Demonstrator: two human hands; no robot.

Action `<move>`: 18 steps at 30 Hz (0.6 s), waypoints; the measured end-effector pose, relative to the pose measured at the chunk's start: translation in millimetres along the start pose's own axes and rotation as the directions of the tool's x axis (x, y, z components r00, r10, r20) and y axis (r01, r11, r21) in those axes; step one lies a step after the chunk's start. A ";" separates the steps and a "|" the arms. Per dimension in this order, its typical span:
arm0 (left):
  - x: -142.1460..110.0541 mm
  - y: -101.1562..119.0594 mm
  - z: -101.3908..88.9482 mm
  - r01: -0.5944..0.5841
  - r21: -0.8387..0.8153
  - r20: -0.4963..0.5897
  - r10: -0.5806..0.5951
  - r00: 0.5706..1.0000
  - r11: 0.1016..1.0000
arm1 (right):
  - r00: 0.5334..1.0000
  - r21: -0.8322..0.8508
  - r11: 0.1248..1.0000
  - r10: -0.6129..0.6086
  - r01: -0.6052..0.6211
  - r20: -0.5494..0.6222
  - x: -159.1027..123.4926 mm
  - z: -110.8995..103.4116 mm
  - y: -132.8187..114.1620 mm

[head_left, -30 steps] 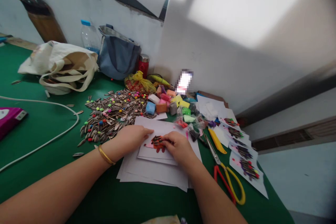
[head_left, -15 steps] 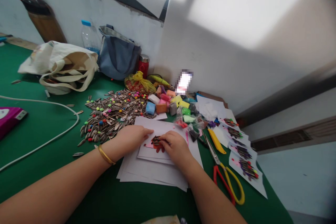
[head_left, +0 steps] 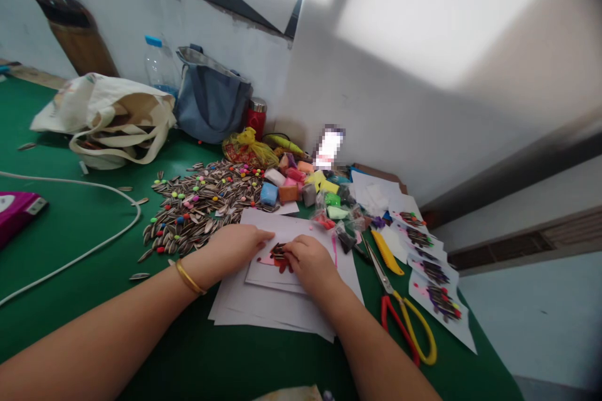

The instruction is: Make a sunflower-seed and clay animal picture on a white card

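My left hand [head_left: 237, 250] rests on the upper left of the small white sheet [head_left: 268, 277], its index finger stretched along the paper and its other fingers partly hidden. A small figure [head_left: 278, 255] of pink and reddish-brown clay, with striped sunflower seeds stuck in it, lies on that sheet. At the figure's right side my right hand [head_left: 313, 263] is closed in a pinch, seemingly on a sunflower seed that its fingertips mostly cover. Larger white sheets [head_left: 254, 310] lie stacked underneath.
Left of the papers spreads a pile of sunflower seeds [head_left: 202, 203] with coloured beads. Clay blocks [head_left: 289, 193] lie behind. To the right are scissors [head_left: 388, 288], a yellow cutter [head_left: 387, 252] and several seed-and-clay figures [head_left: 442, 302] on paper. Bags [head_left: 214, 97] stand at the back.
My right fingertips have shifted very slightly at the figure's right side. My left hand stays in place on the paper.
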State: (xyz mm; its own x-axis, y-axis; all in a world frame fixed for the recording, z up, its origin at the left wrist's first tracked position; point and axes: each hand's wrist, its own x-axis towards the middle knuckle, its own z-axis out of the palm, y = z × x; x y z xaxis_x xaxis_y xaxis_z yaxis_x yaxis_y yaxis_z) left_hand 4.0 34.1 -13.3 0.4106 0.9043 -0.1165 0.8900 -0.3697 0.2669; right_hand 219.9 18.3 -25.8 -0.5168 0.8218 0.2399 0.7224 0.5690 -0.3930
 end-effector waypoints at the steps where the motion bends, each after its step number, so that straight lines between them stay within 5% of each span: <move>1: 0.0 -0.1 0.1 0.000 -0.005 -0.001 0.000 1.000 1.000 | 1.000 0.007 1.000 0.006 -0.006 0.006 0.1 -0.7 -0.4; 10: -1.5 1.3 -2.7 0.023 -0.021 0.025 -0.023 0.999 1.000 | 0.996 0.131 0.988 0.089 -0.087 -0.005 -2.4 -18.6 -0.8; 18: -2.1 1.0 -2.8 0.002 -0.034 0.009 -0.002 1.000 0.999 | 0.999 0.095 0.994 0.050 -0.051 0.015 -1.2 -11.2 -0.7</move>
State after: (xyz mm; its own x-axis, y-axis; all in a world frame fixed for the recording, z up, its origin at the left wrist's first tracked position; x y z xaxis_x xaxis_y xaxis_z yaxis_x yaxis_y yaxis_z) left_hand 3.5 32.3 -10.1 0.4107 0.9031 -0.1252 0.8835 -0.3602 0.2995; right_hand 225.1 17.2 -15.9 -0.4871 0.8485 0.2066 0.7008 0.5210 -0.4873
